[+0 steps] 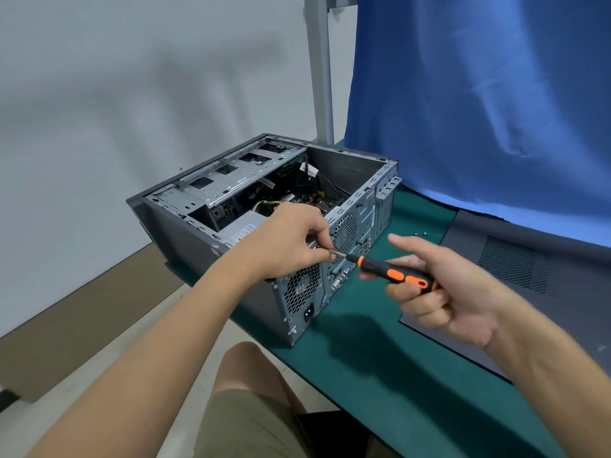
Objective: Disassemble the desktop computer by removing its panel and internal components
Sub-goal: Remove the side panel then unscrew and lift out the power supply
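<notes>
The grey desktop case [185,239] lies on its side on the green mat, its side open, showing the drive cage, cables and the power supply [239,231]. My left hand [291,241] rests at the case's rear top edge and pinches the metal shaft of a screwdriver near its tip. My right hand [439,285] grips the black-and-orange handle of the screwdriver [396,272], forefinger stretched out, just right of the rear panel. The removed side panel [515,269] lies flat on the mat to the right.
The green mat [380,375] covers the table, whose front-left edge runs close under the case. A few small screws [420,233] lie on the mat behind my right hand. A blue cloth [479,94] hangs at the back right, beside a grey pole [322,77].
</notes>
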